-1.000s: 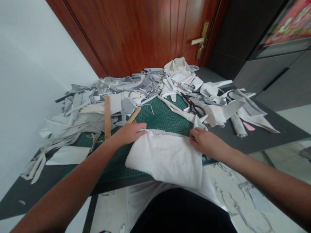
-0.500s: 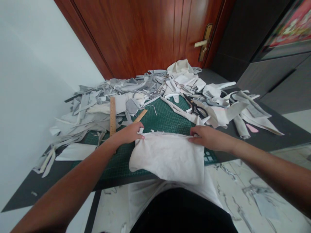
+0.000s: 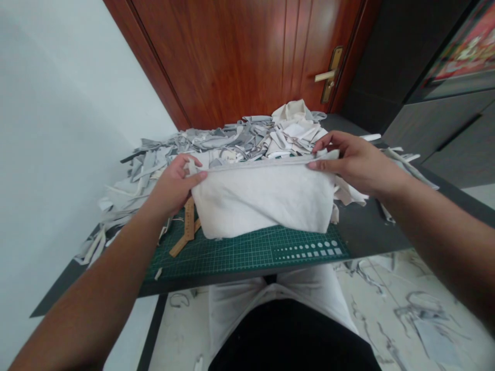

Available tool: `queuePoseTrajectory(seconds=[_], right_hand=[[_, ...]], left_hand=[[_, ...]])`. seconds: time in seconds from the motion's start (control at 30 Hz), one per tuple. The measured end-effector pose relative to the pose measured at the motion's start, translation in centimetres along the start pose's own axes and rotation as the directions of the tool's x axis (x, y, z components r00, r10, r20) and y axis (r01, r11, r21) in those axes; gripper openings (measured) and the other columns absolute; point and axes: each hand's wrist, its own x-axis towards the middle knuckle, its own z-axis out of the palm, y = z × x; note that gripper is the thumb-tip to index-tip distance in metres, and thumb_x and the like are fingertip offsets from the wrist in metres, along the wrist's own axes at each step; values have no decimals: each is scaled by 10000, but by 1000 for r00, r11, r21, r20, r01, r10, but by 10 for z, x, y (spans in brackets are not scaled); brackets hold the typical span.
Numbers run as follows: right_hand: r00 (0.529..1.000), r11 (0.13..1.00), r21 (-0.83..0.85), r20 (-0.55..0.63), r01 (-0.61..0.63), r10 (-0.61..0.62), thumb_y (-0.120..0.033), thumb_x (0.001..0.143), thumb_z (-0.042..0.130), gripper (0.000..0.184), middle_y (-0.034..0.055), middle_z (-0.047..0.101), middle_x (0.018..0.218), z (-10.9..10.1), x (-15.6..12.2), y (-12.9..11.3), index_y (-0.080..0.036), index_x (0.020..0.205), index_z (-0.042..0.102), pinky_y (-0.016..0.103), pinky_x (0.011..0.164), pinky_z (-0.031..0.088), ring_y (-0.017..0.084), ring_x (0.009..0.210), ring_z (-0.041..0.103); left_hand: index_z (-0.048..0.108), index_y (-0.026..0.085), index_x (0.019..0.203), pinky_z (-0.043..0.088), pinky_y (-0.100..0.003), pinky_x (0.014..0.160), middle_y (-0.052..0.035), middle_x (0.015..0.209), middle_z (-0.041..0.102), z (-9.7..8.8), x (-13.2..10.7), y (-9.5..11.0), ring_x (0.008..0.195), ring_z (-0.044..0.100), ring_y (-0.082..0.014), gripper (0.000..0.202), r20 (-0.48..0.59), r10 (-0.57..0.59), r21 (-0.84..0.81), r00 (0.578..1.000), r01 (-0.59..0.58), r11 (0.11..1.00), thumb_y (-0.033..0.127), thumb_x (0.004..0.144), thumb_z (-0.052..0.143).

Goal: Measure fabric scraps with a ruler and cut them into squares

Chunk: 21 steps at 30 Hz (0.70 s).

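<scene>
One white cloth [image 3: 263, 198], farther forward

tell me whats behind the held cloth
Past the held cloth, fabric scraps and a wooden door show. What lies directly behind it on the green cutting mat is covered.

Held the cloth [image 3: 263, 198] between left hand [image 3: 174, 183] and right hand [image 3: 358, 162], over the mat [image 3: 240, 255] on the bench [image 3: 371, 232]. Had scraps [image 3: 228, 139] heaped along the far edge, before the door [image 3: 240, 62], and strewn down the left edge toward the near left corner, with others toward the right end. Had two rulers [image 3: 189, 219] crossed on the mat, left of the cloth, and offcuts [image 3: 436, 335] on the floor [image 3: 371, 309] past the near edge, to the right.
</scene>
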Motion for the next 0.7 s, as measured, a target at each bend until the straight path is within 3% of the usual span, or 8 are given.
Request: queuePoseTrajectory(seconds=[0.13,0.23,0.27,0.33,0.37,0.43,0.57,0.7], right_hand=[[997,976,-208,23,-64,70,-397,816,756,467,35,658,875,19,21,11,-183,1211,628,337,658,490,211,720,611],[992,862,-508,-106,2,-65,-254,870,664,465,180,668,1239,62,10,15,-128,1314,607,484,988,483,343,1133,621],[982,814,-574,-83,92,-170,-233,916,595,466,202,613,1371,81,1,16,-119,1367,583,509,1090,423,356,1269,556],[938,750,-563,219,348,-270,-256,983,493,475,183,502,1538,118,-23,22,-124,1435,549,486,1185,359,322,1410,462],[918,749,-540,314,384,-244,-305,1007,466,519,179,452,1587,133,-35,27,-111,1487,505,475,1213,334,306,1452,428],[923,751,-573,363,329,-127,-441,1038,413,615,175,394,1630,151,-53,42,-122,1564,418,532,1241,276,318,1510,363],[935,708,-656,355,261,-16,-568,1047,330,715,162,290,1676,143,-59,72,-127,1609,350,547,1267,205,325,1563,260],[941,676,-696,338,244,8,-410,1071,309,625,173,317,1659,130,-52,69,-73,1593,375,542,1263,236,327,1551,292]], left_hand=[[469,232,1351,561,-396,758,-60,987,620,13,17,-12,871,662,-251,628,-81,16,227,997,3,974,427,805,712],[518,148,1378,420,-575,1105,-220,1408,523,51,1,-11,1347,491,-394,562,-117,164,523,980,-80,849,324,858,636],[525,147,1398,341,-584,1178,-228,1526,438,66,-10,-9,1451,388,-399,520,-31,230,560,973,-174,810,300,904,577],[463,181,1501,272,-526,1246,-174,1660,313,95,-34,-7,1544,279,-345,518,237,267,526,934,-354,773,305,998,449],[408,191,1552,273,-497,1254,-153,1688,277,106,-44,-9,1560,264,-316,539,370,227,493,901,-398,774,327,1030,397],[362,207,1591,247,-513,1263,-126,1703,260,117,-59,-19,1577,228,-318,557,471,104,522,876,-372,768,364,1056,343],[307,191,1619,208,-556,1268,-118,1711,226,107,-62,-42,1591,161,-330,583,449,-38,610,893,-276,743,378,1067,288],[311,78,1600,290,-533,1237,-211,1689,237,101,-67,-34,1573,216,-359,610,446,-92,663,890,-259,702,328,1044,316]])
